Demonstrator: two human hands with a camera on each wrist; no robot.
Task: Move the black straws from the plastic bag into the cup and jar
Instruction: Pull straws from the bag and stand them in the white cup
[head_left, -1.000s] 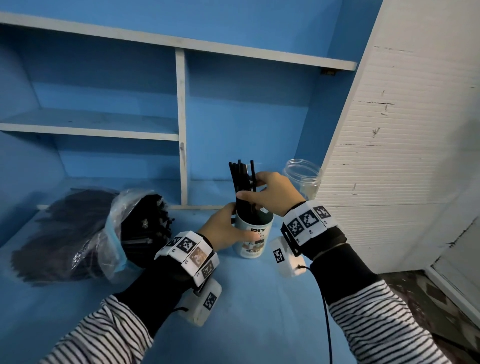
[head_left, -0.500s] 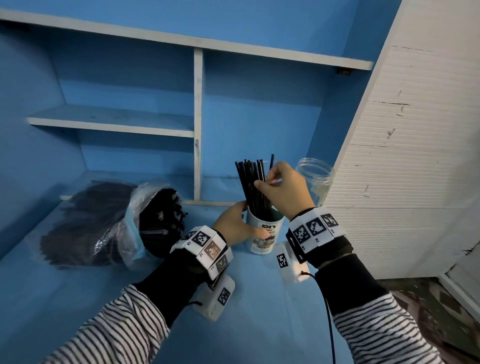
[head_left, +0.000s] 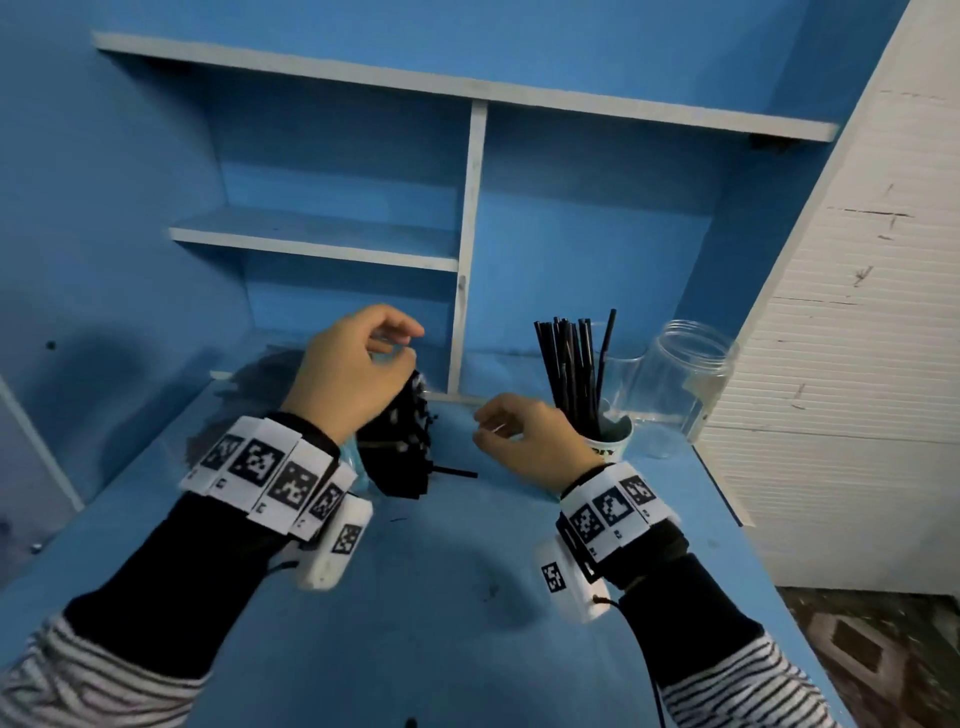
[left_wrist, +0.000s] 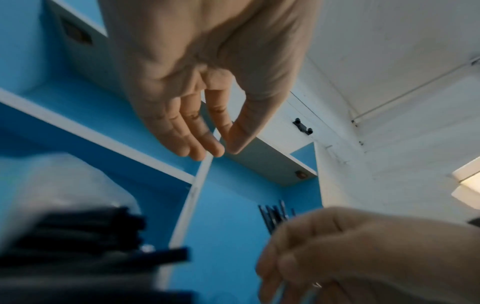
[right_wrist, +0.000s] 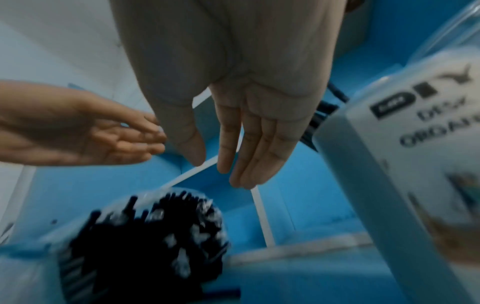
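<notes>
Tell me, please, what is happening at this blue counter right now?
A person is moving black straws out of a plastic bag lying on the blue counter. A batch of straws already stands in the printed cup, while the clear jar beside it looks empty. Both hands hold nothing: the left hand hovers over the bag's open end and the right hand sits between bag and cup.

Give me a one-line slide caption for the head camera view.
Both empty hands, left and right, reach toward the bag of black straws; cup partly filled, jar empty.
</notes>
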